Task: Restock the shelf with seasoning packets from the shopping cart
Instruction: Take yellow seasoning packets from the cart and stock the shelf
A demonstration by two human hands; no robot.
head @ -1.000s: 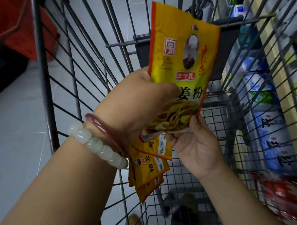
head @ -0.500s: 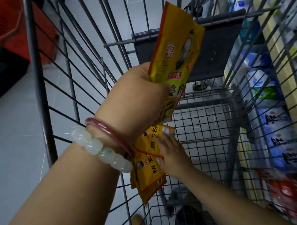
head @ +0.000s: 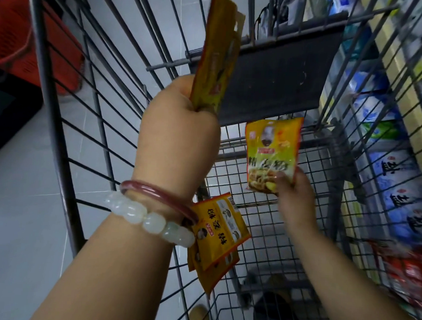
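My left hand (head: pixel 179 132) grips a bunch of yellow seasoning packets (head: pixel 215 56) upright and edge-on above the wire shopping cart (head: pixel 105 121). My right hand (head: pixel 293 195) pinches the bottom of another yellow seasoning packet (head: pixel 272 150) and holds it upright over the cart's mesh floor. A few more yellow packets (head: pixel 217 235) lie stacked against the cart's left wall, partly hidden behind my left wrist. The shelf (head: pixel 397 134) stands to the right, seen through the cart's bars.
Blue and white bags (head: pixel 397 192) and red packs (head: pixel 408 272) fill the shelf at the right. The cart's dark fold-down panel (head: pixel 281 75) is at the far end. A red basket (head: pixel 29 43) sits on the grey tiled floor at the upper left.
My right hand went down into the cart, picked a packet off the stack and lifted it up. The left hand's bunch turned edge-on and rose slightly.
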